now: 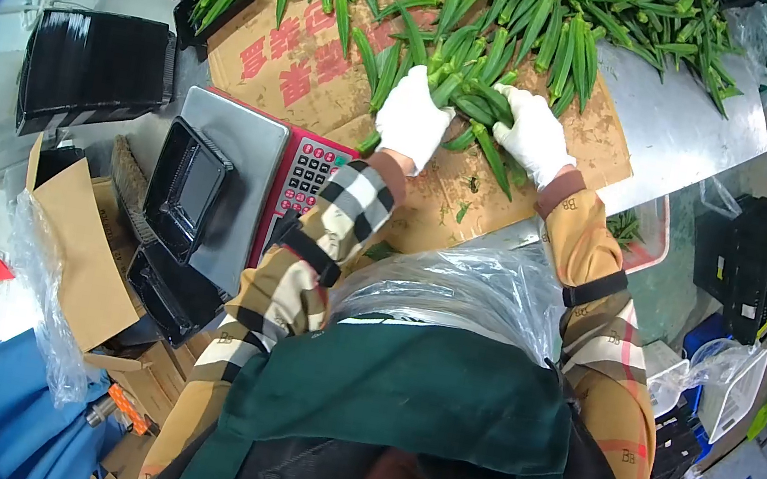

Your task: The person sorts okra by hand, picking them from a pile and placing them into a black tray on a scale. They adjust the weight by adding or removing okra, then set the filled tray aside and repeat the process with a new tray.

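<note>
A large heap of green okra (512, 17) lies on a printed cardboard sheet (283, 50). My left hand (413, 123), in a white glove, is closed on several okra pods at the near edge of the heap. Just to its right, my right hand (534, 138), gloved the same way, has its fingers curled on the other end of pods (482, 104) lying between the two hands. The undersides of both hands' fingers are hidden. Loose pods (491, 161) stick out below the hands on the cardboard.
To the left sit a red scale (306, 171) with a black tray (190, 182) on its plate, and two okra-filled black trays (215, 3). A stack of black trays (97, 70) and an opened carton (84, 240) stand farther left. A black crate (744, 264) is at right.
</note>
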The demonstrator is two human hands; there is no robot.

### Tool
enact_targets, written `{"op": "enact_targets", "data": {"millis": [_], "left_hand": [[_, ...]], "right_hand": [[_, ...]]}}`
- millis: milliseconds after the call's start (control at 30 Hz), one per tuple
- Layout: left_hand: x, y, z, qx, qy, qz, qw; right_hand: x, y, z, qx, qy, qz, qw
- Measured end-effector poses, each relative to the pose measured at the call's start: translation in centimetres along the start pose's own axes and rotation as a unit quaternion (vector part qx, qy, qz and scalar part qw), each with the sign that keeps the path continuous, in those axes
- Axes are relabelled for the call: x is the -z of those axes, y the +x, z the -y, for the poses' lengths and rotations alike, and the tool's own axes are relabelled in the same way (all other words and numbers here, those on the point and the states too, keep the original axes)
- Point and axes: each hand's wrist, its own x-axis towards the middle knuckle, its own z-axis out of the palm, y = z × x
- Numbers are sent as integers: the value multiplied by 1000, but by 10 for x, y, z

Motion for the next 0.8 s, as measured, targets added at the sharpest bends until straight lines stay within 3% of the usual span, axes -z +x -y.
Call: {"op": "enact_targets", "data": {"millis": [33, 167, 333, 400, 433, 533, 600, 667, 733, 800], "left_hand": [[-5, 1, -3, 6, 17, -1, 1000], [-9, 10, -1, 68, -1, 28, 997], [10, -1, 15, 21, -176, -31, 984], [17, -10, 37, 15, -300, -4, 954], [25, -19, 36, 55, -444, 43, 893], [36, -40, 45, 155, -527, 152, 822], [40, -57, 40, 166, -530, 177, 812], [43, -69, 38, 162, -551, 184, 798], [45, -75, 43, 162, -552, 177, 799], [50, -80, 47, 170, -552, 173, 798]], "right_hand": [[-1, -2, -2, 11, 7, -36, 999], [3, 3, -6, -28, 88, 36, 995], [24, -14, -7, -88, 161, -15, 983], [23, -21, -19, -101, 219, -51, 969], [27, -25, -10, -105, 210, -55, 970], [25, -27, 29, -23, 147, -99, 984], [-5, -16, 31, 71, 14, -162, 984], [-24, -2, 24, 57, -106, -103, 987], [-21, 12, 20, 35, -81, -97, 991], [-1, 11, 22, -36, -47, 0, 998]]}}
